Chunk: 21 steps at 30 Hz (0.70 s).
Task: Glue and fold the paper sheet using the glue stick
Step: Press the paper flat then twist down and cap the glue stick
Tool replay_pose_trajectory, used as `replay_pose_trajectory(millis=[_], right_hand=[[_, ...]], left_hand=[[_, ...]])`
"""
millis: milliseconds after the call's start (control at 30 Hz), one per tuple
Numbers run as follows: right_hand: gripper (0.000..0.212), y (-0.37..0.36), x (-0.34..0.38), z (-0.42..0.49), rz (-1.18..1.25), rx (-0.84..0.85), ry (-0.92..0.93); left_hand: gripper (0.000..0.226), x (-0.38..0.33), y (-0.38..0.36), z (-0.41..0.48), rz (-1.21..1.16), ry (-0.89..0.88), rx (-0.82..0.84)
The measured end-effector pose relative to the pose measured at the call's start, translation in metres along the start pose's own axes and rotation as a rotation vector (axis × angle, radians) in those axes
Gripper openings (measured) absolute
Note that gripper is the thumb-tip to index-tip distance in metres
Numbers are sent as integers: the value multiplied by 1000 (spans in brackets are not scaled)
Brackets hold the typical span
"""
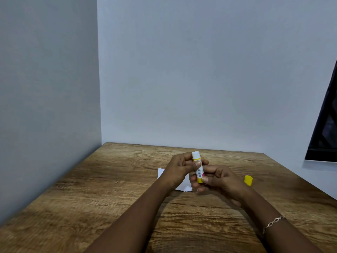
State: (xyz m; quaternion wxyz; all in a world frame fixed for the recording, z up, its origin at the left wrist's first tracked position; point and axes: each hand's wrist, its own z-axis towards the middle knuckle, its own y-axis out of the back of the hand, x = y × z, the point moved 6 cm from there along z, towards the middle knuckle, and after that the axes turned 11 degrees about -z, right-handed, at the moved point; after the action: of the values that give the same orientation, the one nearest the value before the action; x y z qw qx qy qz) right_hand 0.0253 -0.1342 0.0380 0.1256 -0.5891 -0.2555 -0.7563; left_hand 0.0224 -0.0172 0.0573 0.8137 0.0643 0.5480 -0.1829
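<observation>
- I see the glue stick (198, 168) uncapped and upright, held above the middle of the worktop (109, 189), nearer its far edge.
- The left hand (179, 170) has its fingers clenched round the upper barrel; the right hand (218, 179) pinches the yellow base.
- I judge it light, stiff and smooth: I'd grip the barrel and avoid the tacky white tip.
- The paper sheet (184, 186) lies beneath the hands, mostly hidden; it is probably thin and floppy, best pinned at an edge.
- The yellow cap (248, 180) sits toward the right edge.
</observation>
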Motion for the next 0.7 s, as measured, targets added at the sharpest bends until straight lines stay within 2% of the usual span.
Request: replay_pose_trajectory(millis=[133,233,333,467,600,700], right_hand=[[24,1,-1,0,-30,-57,7],[27,1,-3,2,-126,-127,5],[24,-2,-1,1,-133,-78,20],[32,-1,0,-2,11,2,-14],[22,0,1,-3,-41,-45,-7],[26,0,0,-2,-153,-119,-14]], left_hand=[[23,3,-1,2,4,0,-14],[22,5,-2,2,16,3,-16],[22,5,0,3,26,-4,-18],[25,3,3,3,-8,-7,-25],[20,4,0,3,10,-4,-8],[19,5,-3,3,8,-5,1]])
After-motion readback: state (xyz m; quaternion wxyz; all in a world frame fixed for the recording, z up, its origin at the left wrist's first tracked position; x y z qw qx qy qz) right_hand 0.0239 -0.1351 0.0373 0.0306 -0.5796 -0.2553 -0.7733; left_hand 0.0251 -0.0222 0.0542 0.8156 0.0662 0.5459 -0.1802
